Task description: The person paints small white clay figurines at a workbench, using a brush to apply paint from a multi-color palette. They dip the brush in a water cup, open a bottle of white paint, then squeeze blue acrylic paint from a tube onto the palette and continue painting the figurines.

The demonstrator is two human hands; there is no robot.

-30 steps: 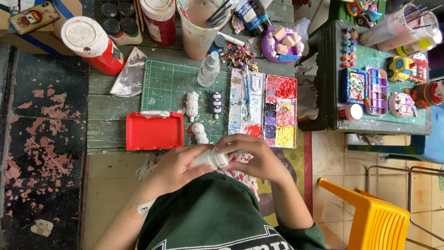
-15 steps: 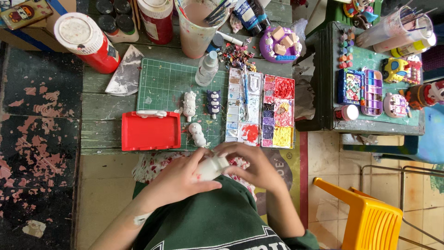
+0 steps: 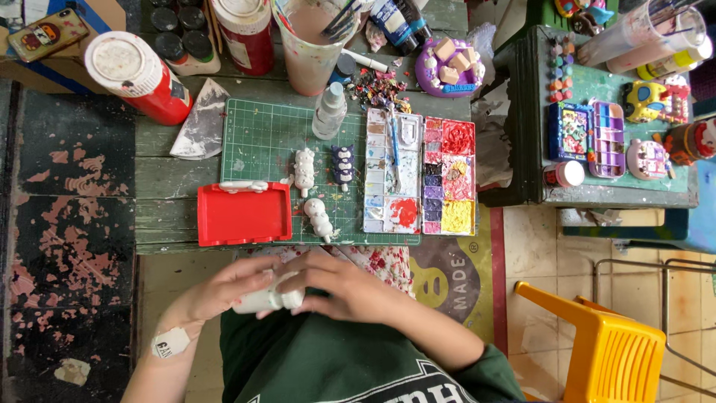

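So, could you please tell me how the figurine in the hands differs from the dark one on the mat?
The held figurine is plain white; the dark figurine is painted navy with pale details. The held one lies sideways between the left hand and right hand, while the dark one rests on the green mat. Both are small.

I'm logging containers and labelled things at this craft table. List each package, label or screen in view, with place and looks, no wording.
Red jar: far left, lying tilted, white lid, dark label.
Red container: top centre, upright, pale lid.
Clear spray bottle: mat's top edge, small, pale cap.
Red box: mat's left, flat, rectangular.
Phone: top left, cartoon-patterned case.
White bottle: between left hand and right hand.
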